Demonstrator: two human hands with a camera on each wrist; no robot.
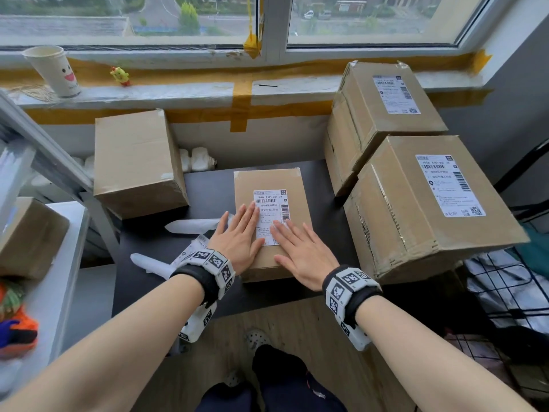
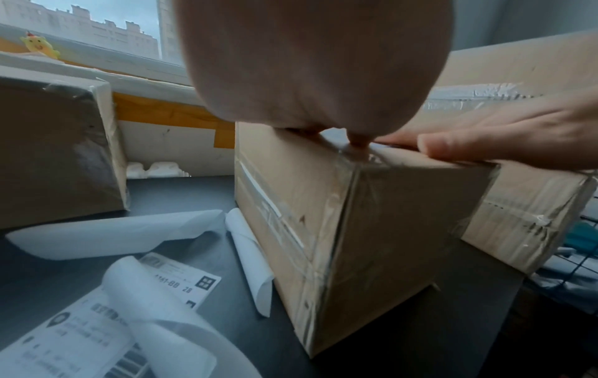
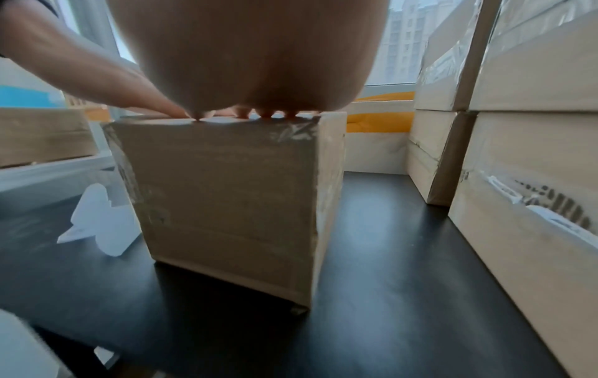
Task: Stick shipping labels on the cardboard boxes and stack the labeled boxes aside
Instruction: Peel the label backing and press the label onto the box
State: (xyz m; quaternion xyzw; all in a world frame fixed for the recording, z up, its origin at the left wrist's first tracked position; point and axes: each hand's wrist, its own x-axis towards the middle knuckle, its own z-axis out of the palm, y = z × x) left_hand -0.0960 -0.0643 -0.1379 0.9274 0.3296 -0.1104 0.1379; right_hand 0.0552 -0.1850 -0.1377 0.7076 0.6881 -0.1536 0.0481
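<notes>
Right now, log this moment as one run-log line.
step: pressing label flat | box: middle of table | left hand: flat on label | right hand: flat on label | labeled boxes: stacked right

We count five cardboard boxes [image 1: 271,185]: three bear a shipping label [image 1: 270,217], two are bare. Three curled backing papers [image 2: 97,232], one unused label sheet [image 2: 80,340], one paper cup [image 1: 53,69], one toy chick [image 1: 120,75].

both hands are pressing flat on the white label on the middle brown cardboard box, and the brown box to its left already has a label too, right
Not quite. The head view shows the plain brown cardboard box on the left bears no label. Left hand and right hand do press flat on the white shipping label on the middle brown cardboard box.
</notes>
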